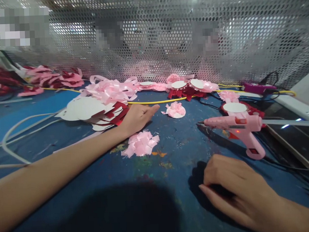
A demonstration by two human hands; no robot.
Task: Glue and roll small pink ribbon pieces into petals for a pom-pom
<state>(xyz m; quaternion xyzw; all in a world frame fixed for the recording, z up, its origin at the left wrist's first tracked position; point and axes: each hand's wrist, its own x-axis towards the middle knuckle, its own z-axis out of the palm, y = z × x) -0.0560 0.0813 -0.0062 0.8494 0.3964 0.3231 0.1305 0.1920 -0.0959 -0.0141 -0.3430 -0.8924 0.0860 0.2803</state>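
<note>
My left hand (138, 119) reaches over the blue table, beside a stack of white and dark red card cutouts (84, 110). One digit points right; the others are partly hidden, and nothing shows in its grasp. Just below the wrist lies a pink ribbon rosette (141, 143). A smaller pink ribbon piece on a white disc (178, 112) sits to the right of that hand. My right hand (230, 184) is loosely curled above the table, with nothing visible in it. Beyond it, a pink glue gun (236, 123) with a lit orange light points its nozzle left.
Pink looped ribbons (110, 90) and rosettes with white discs (178, 84) line the back, before a perforated metal screen (146, 38). A yellow cord (154, 102) crosses the table. Red and pink ribbons (54, 77) lie at left. Dark cables and a purple device (257, 87) are at right.
</note>
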